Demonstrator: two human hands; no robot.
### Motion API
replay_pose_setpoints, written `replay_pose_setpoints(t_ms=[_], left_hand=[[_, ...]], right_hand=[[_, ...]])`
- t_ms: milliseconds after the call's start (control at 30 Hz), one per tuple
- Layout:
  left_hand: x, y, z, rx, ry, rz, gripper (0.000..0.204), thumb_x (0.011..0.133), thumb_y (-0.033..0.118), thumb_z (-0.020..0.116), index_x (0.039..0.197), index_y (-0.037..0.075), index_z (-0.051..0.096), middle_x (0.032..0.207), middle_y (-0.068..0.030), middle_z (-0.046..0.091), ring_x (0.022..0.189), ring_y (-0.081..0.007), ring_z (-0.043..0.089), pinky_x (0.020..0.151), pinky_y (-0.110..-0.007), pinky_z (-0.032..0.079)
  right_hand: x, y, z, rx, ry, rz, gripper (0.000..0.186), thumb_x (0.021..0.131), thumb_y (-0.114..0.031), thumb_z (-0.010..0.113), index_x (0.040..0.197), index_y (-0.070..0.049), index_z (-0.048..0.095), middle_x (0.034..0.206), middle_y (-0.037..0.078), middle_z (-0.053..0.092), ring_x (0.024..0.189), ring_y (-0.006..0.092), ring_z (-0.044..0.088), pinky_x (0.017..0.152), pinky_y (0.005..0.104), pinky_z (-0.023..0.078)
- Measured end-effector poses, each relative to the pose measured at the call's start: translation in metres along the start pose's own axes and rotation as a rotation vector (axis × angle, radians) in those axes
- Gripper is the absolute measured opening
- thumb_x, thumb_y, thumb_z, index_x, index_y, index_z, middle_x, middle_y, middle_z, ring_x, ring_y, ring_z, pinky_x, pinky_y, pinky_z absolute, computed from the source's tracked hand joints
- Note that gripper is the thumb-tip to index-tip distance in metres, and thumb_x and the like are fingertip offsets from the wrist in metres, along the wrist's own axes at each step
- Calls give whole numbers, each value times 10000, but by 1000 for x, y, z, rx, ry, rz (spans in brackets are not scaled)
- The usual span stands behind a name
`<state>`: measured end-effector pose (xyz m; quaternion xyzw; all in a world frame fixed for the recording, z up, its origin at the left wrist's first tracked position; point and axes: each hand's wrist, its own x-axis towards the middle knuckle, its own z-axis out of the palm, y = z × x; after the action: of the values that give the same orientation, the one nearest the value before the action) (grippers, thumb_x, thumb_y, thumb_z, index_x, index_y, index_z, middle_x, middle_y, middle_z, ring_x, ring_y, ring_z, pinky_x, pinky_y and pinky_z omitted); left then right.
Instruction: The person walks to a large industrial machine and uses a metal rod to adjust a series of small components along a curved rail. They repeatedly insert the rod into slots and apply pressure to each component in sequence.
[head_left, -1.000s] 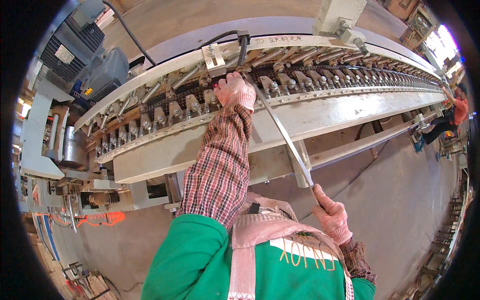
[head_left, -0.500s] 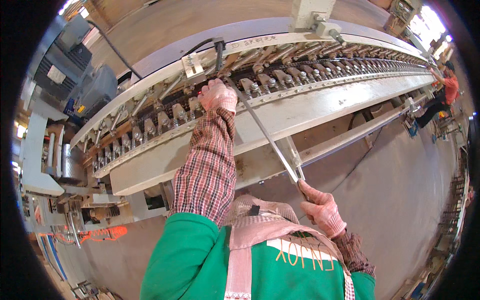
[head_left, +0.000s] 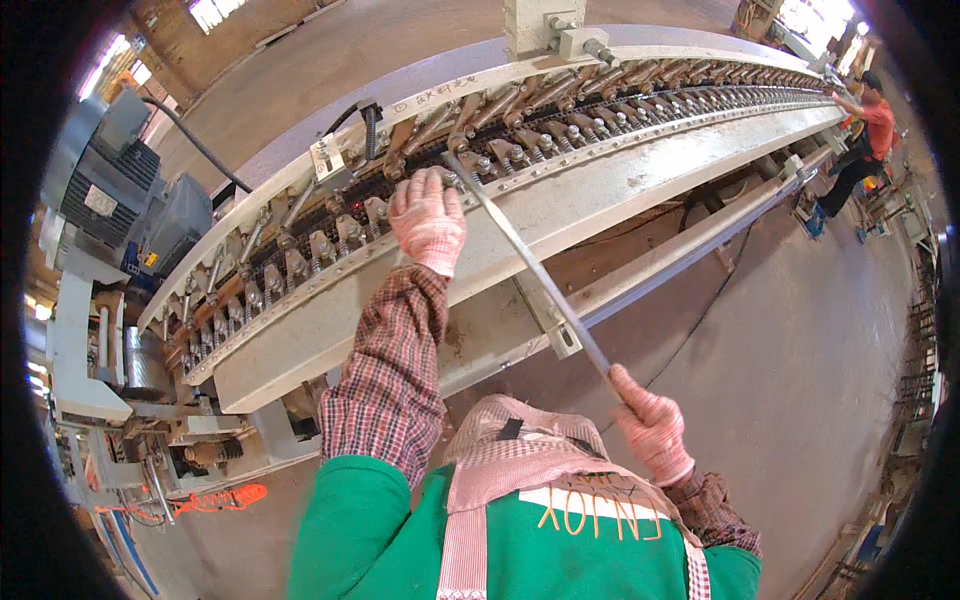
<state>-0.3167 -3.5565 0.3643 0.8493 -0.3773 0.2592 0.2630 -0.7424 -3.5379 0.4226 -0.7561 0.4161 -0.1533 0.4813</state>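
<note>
My right hand [head_left: 655, 425], in a whitish-pink work glove, is closed round the lower end of a long metal bar [head_left: 545, 280]. The bar slants up and left across the machine's pale beam, and its far end meets a row of spring-loaded metal clamps [head_left: 515, 155]. Left of that end, my left hand [head_left: 428, 220], gloved alike, lies back up over the beam's edge and the clamps. Its fingers are stretched out side by side, with nothing visible held; their tips partly cover the clamps beneath.
The long pale machine beam [head_left: 620, 190] runs from near left to far right. A grey motor [head_left: 180, 215] stands at its left end, with an orange coiled hose [head_left: 235, 497] below. A person in a red shirt [head_left: 877, 125] works at the far right end.
My left hand has drawn back from deeper among the clamps to the near edge, its fingers now straighter. My right hand still grips the bar. The whole view has shifted slightly.
</note>
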Motion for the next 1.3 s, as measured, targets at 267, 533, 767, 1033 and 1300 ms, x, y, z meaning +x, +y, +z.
replay_pose_setpoints(t_ms=[267,533,767,1033,1300], left_hand=[[79,51,22,287,-525,-178,892,896,749,474,1504,96,470,1573,-90,437,1425,-291,401,1163,-481,278],[83,43,40,275,-665,-278,964,852,806,495,1481,75,493,1540,-99,470,1392,-267,440,1132,-441,313],[88,29,42,241,-745,-234,1060,816,809,550,1570,89,353,1622,-88,369,1461,-249,364,1172,-419,287],[94,44,38,252,-836,-382,1016,830,752,579,1587,122,332,1660,-38,310,1510,-222,292,1208,-404,256],[99,56,32,202,-881,-526,971,801,740,601,1571,190,383,1634,32,365,1477,-155,332,1171,-366,290]], right_hand=[[40,9,-34,-18,69,66,507,868,-41,674,1367,-128,655,940,3,708,824,31,567,747,220,484],[81,6,-59,-28,-19,147,506,862,-54,679,1361,-131,661,786,-38,597,730,33,490,665,218,452],[119,30,-88,73,-164,201,514,861,-37,673,1372,-88,644,1008,-31,712,880,16,559,786,199,474],[142,54,-90,167,-233,166,501,890,14,641,1380,-92,649,940,-125,579,738,-8,459,646,164,396],[151,51,-89,158,-278,188,515,889,1,648,1400,-60,621,974,-102,608,765,-3,476,663,167,419]])
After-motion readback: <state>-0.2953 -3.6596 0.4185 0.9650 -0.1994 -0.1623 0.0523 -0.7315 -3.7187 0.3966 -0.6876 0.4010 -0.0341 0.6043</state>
